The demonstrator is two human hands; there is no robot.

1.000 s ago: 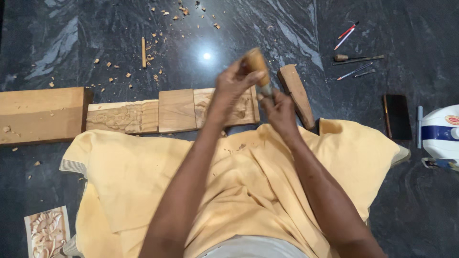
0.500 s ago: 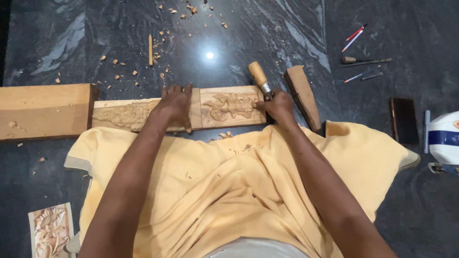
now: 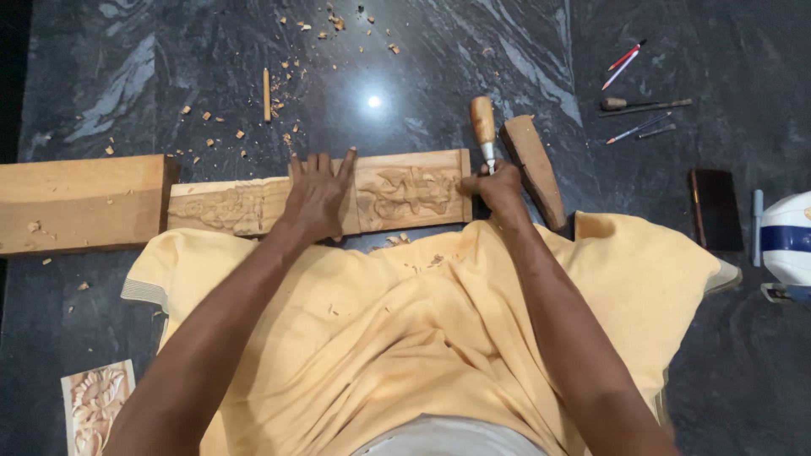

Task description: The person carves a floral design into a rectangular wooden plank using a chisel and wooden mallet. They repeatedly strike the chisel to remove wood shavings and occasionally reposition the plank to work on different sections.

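A carved wooden plank [image 3: 405,190] lies flat on the dark stone floor [image 3: 127,67], near its middle, running left to right just beyond the edge of a yellow cloth [image 3: 405,338] spread over the person's lap. The left hand [image 3: 317,198] rests palm down on the plank, fingers spread and flat, gripping nothing. The right hand [image 3: 498,186] is closed around the metal shaft of a chisel [image 3: 484,127] at the right end of the plank; the chisel's wooden handle points away from the person toward the far edge of the floor. Just beside that hand, to the right, lies a wooden block [image 3: 532,165], tilted and touching the edge of the cloth. To the left of the plank, end to end with it, sits a thicker plain wooden beam [image 3: 80,203]. Wood chips [image 3: 329,21] are scattered toward the far edge of the floor, with a thin wooden stick [image 3: 267,83] among them. Toward the far right corner lie several pencils and thin tools [image 3: 634,110], well apart from the hands. A small carved panel [image 3: 95,405] sits at the near left corner, and a dark flat case [image 3: 715,209] lies near the right edge beside a white and blue object [image 3: 786,236].
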